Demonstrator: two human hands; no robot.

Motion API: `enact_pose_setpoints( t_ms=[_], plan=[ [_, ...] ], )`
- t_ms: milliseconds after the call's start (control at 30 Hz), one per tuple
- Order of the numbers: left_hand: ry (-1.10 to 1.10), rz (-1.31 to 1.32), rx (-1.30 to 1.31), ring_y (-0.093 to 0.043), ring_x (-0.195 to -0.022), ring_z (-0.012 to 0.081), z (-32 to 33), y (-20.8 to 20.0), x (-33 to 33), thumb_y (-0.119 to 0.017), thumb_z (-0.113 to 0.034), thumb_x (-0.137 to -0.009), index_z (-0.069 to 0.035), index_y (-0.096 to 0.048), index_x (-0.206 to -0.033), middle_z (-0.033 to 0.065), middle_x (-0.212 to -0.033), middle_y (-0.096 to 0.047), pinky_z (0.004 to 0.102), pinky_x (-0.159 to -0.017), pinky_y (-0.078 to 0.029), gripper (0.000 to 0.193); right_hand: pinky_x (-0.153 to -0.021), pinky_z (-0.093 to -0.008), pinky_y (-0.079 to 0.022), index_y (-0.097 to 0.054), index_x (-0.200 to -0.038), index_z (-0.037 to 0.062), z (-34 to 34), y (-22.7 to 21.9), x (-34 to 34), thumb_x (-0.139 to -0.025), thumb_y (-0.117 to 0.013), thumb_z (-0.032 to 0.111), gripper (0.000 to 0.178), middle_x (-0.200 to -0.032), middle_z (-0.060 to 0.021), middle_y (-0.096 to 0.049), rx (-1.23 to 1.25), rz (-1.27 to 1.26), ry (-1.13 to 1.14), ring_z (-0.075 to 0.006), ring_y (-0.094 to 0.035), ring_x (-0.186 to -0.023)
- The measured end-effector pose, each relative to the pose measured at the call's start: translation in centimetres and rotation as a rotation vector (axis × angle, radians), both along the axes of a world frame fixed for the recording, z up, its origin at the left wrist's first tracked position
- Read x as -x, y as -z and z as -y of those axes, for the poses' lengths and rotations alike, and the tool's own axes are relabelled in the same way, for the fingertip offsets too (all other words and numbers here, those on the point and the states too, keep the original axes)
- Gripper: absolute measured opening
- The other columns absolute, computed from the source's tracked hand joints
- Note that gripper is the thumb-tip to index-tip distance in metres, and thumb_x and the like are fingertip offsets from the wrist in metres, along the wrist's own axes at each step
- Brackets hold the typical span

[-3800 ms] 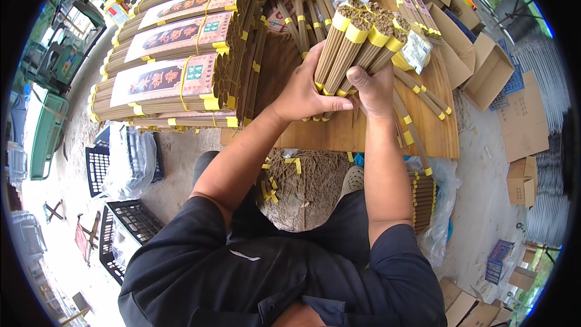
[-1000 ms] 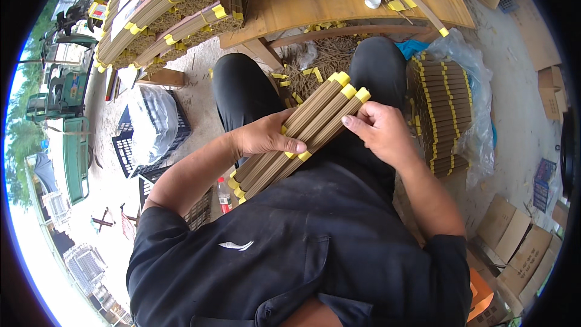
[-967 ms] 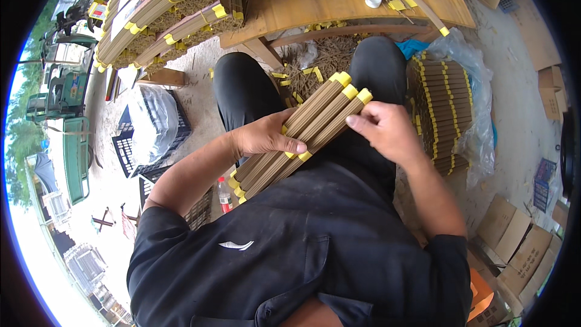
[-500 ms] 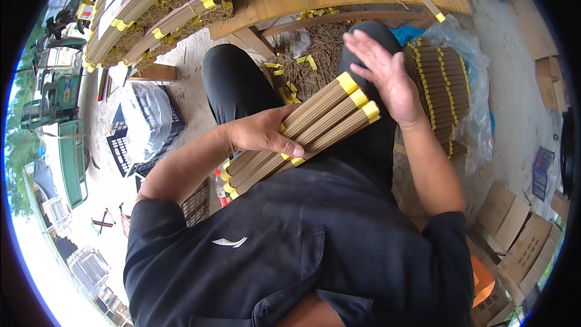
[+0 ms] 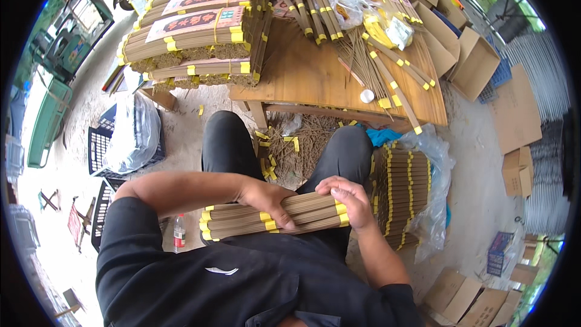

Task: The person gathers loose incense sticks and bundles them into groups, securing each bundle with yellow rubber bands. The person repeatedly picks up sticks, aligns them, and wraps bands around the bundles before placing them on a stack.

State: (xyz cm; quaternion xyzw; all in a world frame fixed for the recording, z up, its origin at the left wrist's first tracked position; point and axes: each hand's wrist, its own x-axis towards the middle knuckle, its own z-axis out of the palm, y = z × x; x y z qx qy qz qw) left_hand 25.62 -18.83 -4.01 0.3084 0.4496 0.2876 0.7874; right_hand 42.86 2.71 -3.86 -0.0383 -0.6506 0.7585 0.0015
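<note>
Visibly, one red-capped clear bottle (image 5: 180, 233) is at left, and at least four labelled incense packs (image 5: 193, 24) are piled toward the left end of one wooden desk (image 5: 296, 79). At least three yellow-banded incense bundles (image 5: 233, 221) lie side by side, nearly level, just before the dark shirt (image 5: 193, 290). Rightward come one small round white lid (image 5: 367, 95) on the desk and one stack of banded bundles (image 5: 402, 194), too many to count. The left hand (image 5: 266, 201) reaches across, elbow bent outward, fingers grasping the incense bundles near mid-length, thumb nearer the body. The right hand (image 5: 350, 201), forearm angled up from below, has its fingers curled over their right end.
</note>
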Motion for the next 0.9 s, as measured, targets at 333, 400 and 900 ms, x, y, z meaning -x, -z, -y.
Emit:
enact_pose_setpoints(
  t_ms=[333,400,900],
  plan=[
    [0.058,0.201,0.041,-0.063,-0.116,0.02,-3.1,4.1,1.8,-0.086,-0.02,-0.084,0.008,-0.056,-0.137,0.0135,-0.127,-0.069,0.0343,-0.104,-0.05,0.067,-0.078,-0.0292,-0.051,-0.07,-0.091,0.0014,-10.7,-2.9,13.5,-0.104,-0.058,0.019,0.025,-0.09,-0.0034,-0.068,-0.297,-0.028,0.274,-0.0101,-0.061,-0.084],
    [0.077,0.092,0.001,-0.063,-0.116,0.0195,-3.2,4.2,2.9,-0.085,-0.02,-0.085,0.007,-0.055,-0.138,0.0132,-0.126,-0.069,0.0339,-0.104,-0.05,0.066,-0.07,-0.0276,-0.048,-0.069,-0.092,0.0012,-15.3,-3.7,24.1,-0.103,-0.061,0.026,0.028,-0.081,-0.0012,-0.066,-0.606,-0.017,0.365,-0.009,-0.06,-0.076],
    [-0.054,0.173,0.068,-0.06,-0.121,0.0219,-3.9,5.9,7.9,-0.086,-0.024,-0.084,0.007,-0.053,-0.141,0.0153,-0.13,-0.066,0.0342,-0.106,-0.047,0.072,-0.088,-0.0434,-0.057,-0.081,-0.104,0.0205,-27.7,1.4,55.1,-0.085,-0.076,0.031,0.023,-0.108,-0.0115,-0.077,-1.398,0.349,0.453,-0.0312,-0.074,-0.099]
  ],
)
